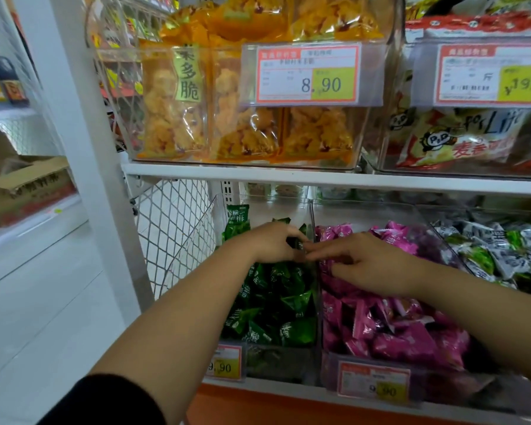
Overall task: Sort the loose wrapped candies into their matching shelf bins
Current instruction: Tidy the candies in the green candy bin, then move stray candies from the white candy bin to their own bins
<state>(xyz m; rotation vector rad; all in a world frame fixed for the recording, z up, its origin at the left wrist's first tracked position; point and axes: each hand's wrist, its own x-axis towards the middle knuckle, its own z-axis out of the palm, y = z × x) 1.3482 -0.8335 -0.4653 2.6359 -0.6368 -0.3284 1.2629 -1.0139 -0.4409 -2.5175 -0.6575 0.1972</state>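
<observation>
Three clear bins stand side by side on the lower shelf. The left bin (276, 363) holds green wrapped candies (284, 297), the middle bin (328, 368) holds pink wrapped candies (390, 329), and the right one holds white-and-green wrapped candies (497, 250). My left hand (275, 242) hovers over the green bin and pinches a dark green candy (295, 241) at its fingertips. My right hand (368, 263) lies over the pink candies with fingers loosely bent, its fingertips reaching to the divider beside my left hand. What my right fingers hold is hidden.
An upper shelf (319, 177) hangs close above the bins with clear boxes of orange snack packs (246, 130) and red-white snack bags (454, 139). A white wire mesh panel (172, 237) and white post (83, 133) stand left. A cardboard box (25, 185) sits far left.
</observation>
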